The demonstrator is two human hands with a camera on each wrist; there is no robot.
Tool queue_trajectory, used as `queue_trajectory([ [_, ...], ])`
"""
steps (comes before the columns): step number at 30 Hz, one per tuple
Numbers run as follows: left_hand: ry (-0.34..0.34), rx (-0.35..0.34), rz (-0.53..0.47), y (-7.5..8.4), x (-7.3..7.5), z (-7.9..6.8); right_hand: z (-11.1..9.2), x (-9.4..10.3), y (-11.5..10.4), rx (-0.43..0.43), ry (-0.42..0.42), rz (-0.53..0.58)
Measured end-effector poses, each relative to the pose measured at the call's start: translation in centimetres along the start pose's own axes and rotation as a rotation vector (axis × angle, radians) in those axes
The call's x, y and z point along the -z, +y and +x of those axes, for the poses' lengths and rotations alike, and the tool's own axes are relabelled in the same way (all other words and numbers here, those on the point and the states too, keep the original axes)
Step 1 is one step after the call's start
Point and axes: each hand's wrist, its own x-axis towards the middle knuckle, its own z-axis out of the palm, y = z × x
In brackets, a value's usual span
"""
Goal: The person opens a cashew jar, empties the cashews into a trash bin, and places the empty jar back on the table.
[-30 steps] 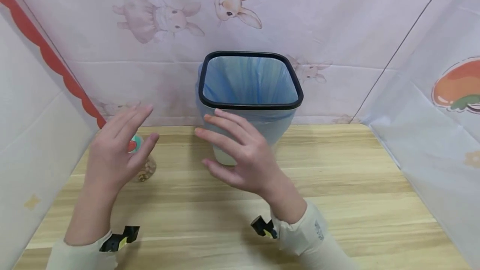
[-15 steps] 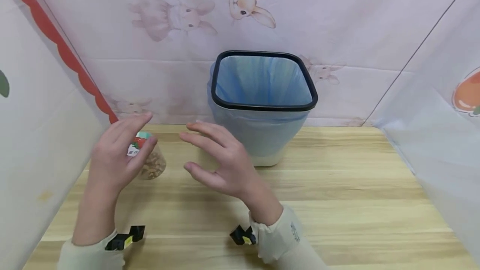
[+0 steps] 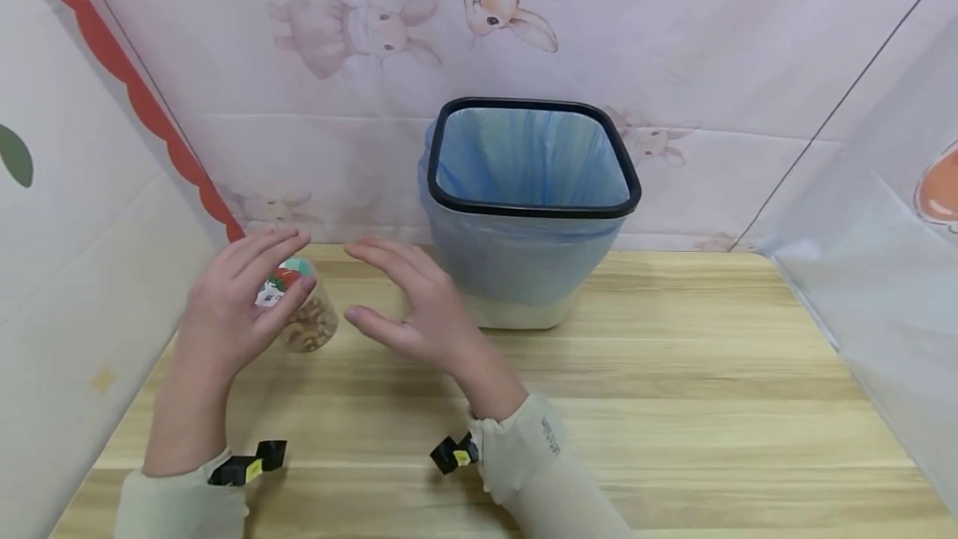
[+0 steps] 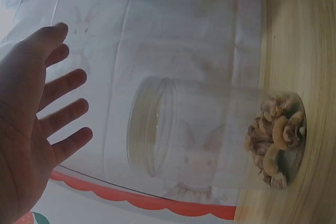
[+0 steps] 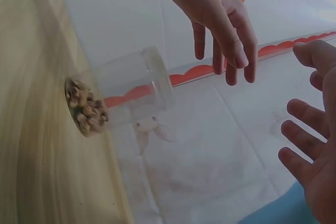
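A clear plastic jar (image 4: 205, 129) stands upright on the table, with nuts (image 4: 275, 140), cashews among them, in its bottom. No lid shows on its mouth in either wrist view. My left hand (image 3: 232, 302) hovers over the jar's left side in the head view, hiding part of it; its fingers are extended and hold nothing. A teal, red and white patch (image 3: 284, 277) shows by the left thumb. To the jar's right, my right hand (image 3: 419, 302) hangs in the air, fingers spread and palm facing the jar. In the right wrist view both hands are apart from the jar (image 5: 126, 87).
A pale bin with a blue liner and black rim (image 3: 535, 212) stands behind and right of my right hand, near the back cloth. The wood-patterned table (image 3: 674, 406) reaches to the right. Printed cloth walls (image 3: 359, 165) enclose the back and sides.
My right hand has moved left, from in front of the bin towards the jar. The left hand stays nearly in place. The head view has turned slightly left, revealing more of the jar.
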Motion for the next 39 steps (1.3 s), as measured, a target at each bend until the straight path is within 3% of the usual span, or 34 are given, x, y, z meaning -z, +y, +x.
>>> queue_trajectory([
  [15, -0.097, 0.139, 0.080, -1.9, 0.4, -1.7, 0.4, -4.8, 2.1, -0.264, -0.159, 0.089],
  [23, -0.128, 0.160, 0.086, -3.1, -0.3, -2.3, 0.4, -7.5, 3.2, -0.417, -0.262, 0.125],
  [29, -0.183, 0.221, 0.067, -3.6, -1.1, -3.0, 0.2, -9.7, 3.4, -0.525, -0.328, 0.123],
  [39, -0.273, 0.355, 0.072, -4.4, -1.9, -4.0, -0.1, -12.5, 3.5, -0.642, -0.308, 0.203],
])
